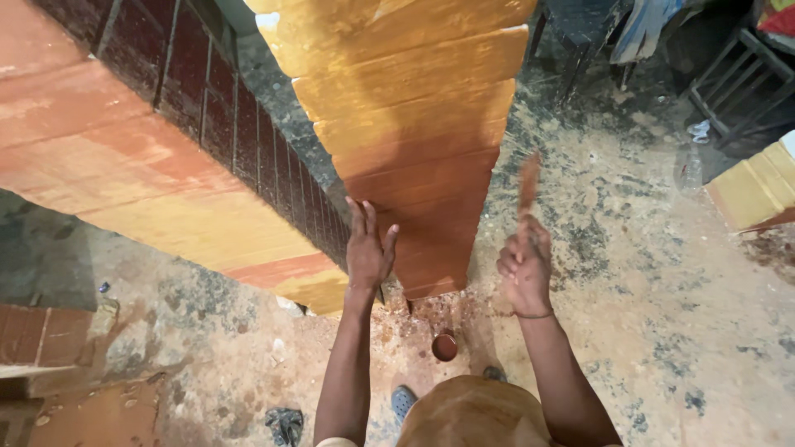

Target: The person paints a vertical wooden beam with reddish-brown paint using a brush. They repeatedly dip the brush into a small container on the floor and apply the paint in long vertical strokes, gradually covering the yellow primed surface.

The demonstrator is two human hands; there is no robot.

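Rough concrete floor (646,273), stained reddish and patchy grey, fills the lower and right view. Small round tin (445,347) sits on the floor at 6 o'clock from the hands, between the forearms; inside shows a dark reddish-brown liquid, level hard to judge.

Slatted wooden panel (414,124), stepped boards coated orange-brown and darker red toward its near end, runs from 12 o'clock down to centre. Left hand (368,248) lies flat against the panel's lower left edge, fingers spread and extended, palm on the wood, gripping nothing. Right hand (524,265), at 3 o'clock from the left and just off the panel's right edge, is closed around the handle of a brush (527,184); brush points up toward 12 o'clock and is motion-blurred, bristle detail unreadable.

Second large panel (124,157) with the same finish at 9 to 10 o'clock. Crumpled dark rag (286,424) on the floor at 7 o'clock. Yellow stepped board (755,189) at 3 o'clock edge.
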